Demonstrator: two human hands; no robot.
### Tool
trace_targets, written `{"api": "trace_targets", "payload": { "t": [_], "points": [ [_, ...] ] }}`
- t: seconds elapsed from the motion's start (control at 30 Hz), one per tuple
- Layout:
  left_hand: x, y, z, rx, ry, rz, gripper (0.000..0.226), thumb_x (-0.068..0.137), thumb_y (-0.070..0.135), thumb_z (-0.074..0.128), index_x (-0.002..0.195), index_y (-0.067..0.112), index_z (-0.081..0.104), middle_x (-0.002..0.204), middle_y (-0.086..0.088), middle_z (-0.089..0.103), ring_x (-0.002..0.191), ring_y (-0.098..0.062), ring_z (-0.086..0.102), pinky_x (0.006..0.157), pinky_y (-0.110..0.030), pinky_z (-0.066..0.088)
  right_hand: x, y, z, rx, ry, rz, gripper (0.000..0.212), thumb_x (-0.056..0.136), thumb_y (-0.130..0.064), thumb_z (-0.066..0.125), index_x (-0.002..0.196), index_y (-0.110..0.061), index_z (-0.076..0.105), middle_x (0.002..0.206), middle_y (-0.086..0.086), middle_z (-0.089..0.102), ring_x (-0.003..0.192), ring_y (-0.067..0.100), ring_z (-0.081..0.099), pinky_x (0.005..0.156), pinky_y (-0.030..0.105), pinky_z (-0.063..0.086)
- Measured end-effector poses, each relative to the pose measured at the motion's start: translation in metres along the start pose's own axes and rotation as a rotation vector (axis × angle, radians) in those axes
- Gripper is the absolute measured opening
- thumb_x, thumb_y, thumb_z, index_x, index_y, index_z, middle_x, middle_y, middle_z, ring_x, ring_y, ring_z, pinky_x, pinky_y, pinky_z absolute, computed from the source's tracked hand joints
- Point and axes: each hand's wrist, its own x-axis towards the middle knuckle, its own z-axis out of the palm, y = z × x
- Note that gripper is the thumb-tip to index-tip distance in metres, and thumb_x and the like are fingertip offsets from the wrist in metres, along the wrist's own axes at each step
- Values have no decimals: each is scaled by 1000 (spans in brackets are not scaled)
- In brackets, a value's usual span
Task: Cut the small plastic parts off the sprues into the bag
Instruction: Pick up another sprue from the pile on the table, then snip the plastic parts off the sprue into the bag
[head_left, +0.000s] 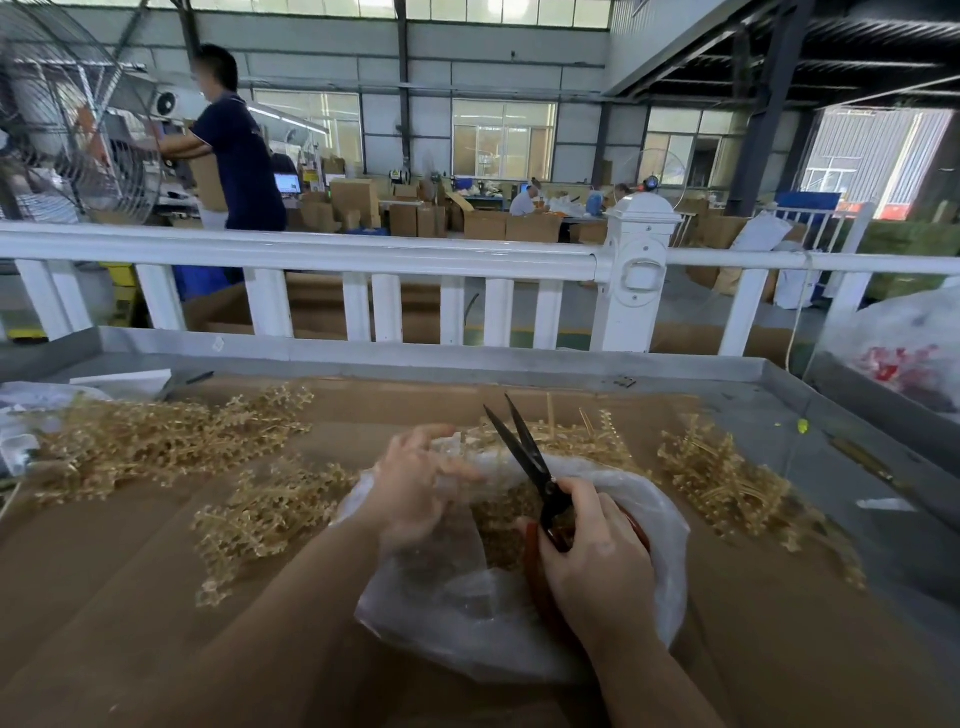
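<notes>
Right hand: the right hand (597, 551) gripped the red handles of the scissors (524, 457), fingers curled round them, thumb on top.
Scissors: the black blades stood slightly parted, pointing up and away from the right fingers, tips above the far rim of the bag (519, 623).
Left hand: the left hand (415, 488) was motion-blurred; its fingers seemed to pinch the bag's upper left edge, but the grasp could not be told for certain.
Bag: clear plastic, lying open on the cardboard (130, 597) directly under both hands; its mouth spread between the left fingers and the right fingers.
Cut parts: a heap of small tan parts (498, 525) lay inside the bag, between the two hands and just below the blades.
Sprues, left: a tan pile of sprues (156, 441) lay well to the left of the left fingers, with a smaller clump (260, 514) just beside the left wrist.
Sprues, right: more sprues (727, 478) lay to the right of the right fingers, and some (582, 436) just beyond the blade tips.
Table: a grey metal tray (415, 358) edged the cardboard, far beyond the fingers.
Fence: a white railing (363, 254) stood past the tray.
Background: a person (234, 150) in dark blue stood beyond the railing by a large fan (67, 114).
</notes>
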Motion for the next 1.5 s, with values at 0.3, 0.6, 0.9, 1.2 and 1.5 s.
{"api": "trace_targets", "payload": {
  "t": [0.3, 0.6, 0.9, 1.2, 1.5],
  "points": [
    [-20, 4, 13, -69, 298, -402, 44, 86, 51, 60, 112, 16, 53, 109, -3, 58, 101, -21, 54, 91, -36, 47, 1, -1, 2, -4, -28, 16, 36, 74, -26, 80, 104, -14, 63, 84, 0, 64, 80, 21, 63, 65, 34, 53],
    [-19, 15, 32, -32, 177, -532, 92, 72, 47, 78, 138, 9, 26, 132, -9, 47, 127, -28, 43, 109, -42, 33, 2, -1, 1, -10, -41, 15, 35, 75, -26, 78, 104, -14, 63, 85, 0, 65, 82, 21, 63, 67, 34, 53],
    [-10, 25, 38, -671, 293, -339, 24, 79, 2, 73, 66, 15, 57, 65, -1, 63, 61, -14, 55, 51, -18, 44, 3, -2, -1, -13, -77, 25, 37, 79, -27, 74, 111, -13, 62, 94, 2, 66, 91, 21, 62, 76, 32, 52],
    [-19, 19, 52, -1158, 232, -523, 40, 74, -3, 73, 102, 20, 55, 95, -12, 69, 87, -25, 69, 70, -39, 58, 2, -2, -1, -13, -82, 11, 34, 77, -23, 75, 108, -13, 63, 89, 1, 66, 86, 19, 63, 72, 31, 54],
    [-11, 25, 54, -902, 352, -562, 14, 85, 20, 71, 85, 6, 71, 84, -12, 72, 86, -25, 68, 82, -38, 56, 1, 1, 0, 4, -63, -3, 35, 76, -24, 77, 106, -15, 62, 88, 0, 66, 85, 18, 63, 72, 27, 50]
  ]
}}
